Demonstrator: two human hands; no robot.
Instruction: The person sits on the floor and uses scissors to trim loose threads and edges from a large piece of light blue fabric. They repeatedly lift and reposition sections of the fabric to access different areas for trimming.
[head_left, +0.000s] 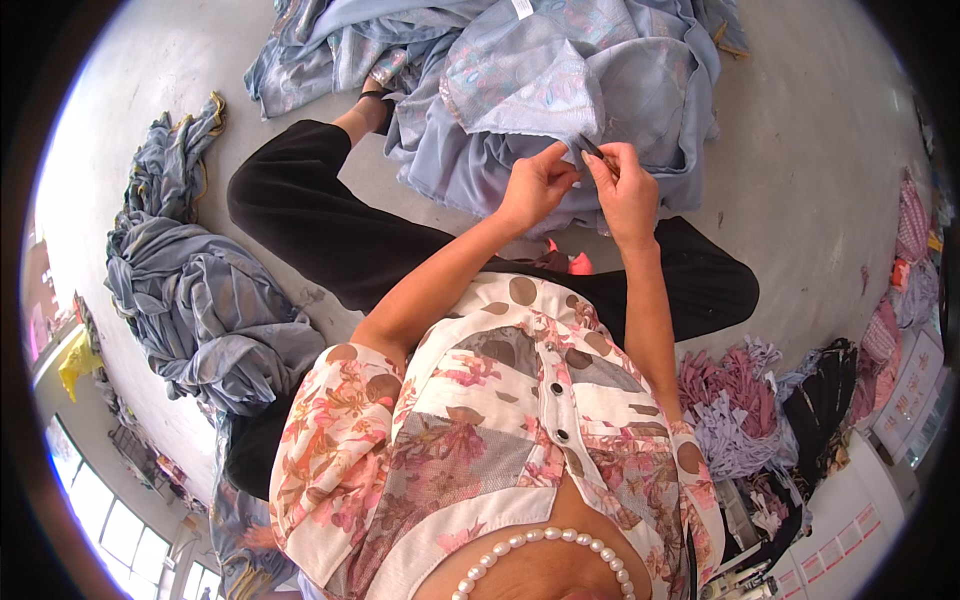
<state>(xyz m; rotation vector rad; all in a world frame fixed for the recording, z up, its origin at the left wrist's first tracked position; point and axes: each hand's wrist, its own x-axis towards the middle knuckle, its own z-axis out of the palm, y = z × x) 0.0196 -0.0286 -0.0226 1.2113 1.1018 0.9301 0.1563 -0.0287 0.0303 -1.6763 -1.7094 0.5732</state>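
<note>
My left hand pinches the lower edge of a pale blue garment with shiny embroidered patches. In my right hand is a small dark cutting tool, apparently thread snips, its tip at the cloth edge beside my left fingers. Whether its blades are apart is too small to tell. The garment lies over a heap of similar blue cloth in front of me. A white label shows near the top of the heap.
Crumpled grey-blue garments lie on the concrete floor at left. Black-trousered legs and a shoe border the heap. Pink and lilac cloth strips are piled at right. Another person's blurred hand shows at lower left.
</note>
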